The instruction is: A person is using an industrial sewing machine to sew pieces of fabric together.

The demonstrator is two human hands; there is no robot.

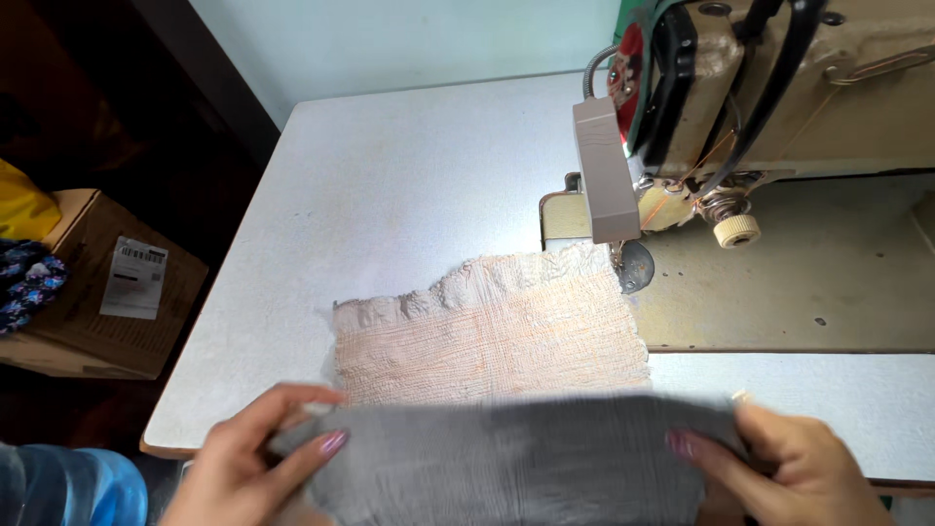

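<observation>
Two hands hold a grey cloth by its ends at the near tabletop edge. Left hand fingers pinch the left end, right hand fingers pinch the right end; cloth stretched flat between them, slightly blurred. Just behind it, partly overlapped, a peach crinkled cloth lies on the tabletop, its far right corner at the presser foot of the sewing machine. Cardboard box on the floor at left, blue bottle near the bottom left corner.
</observation>
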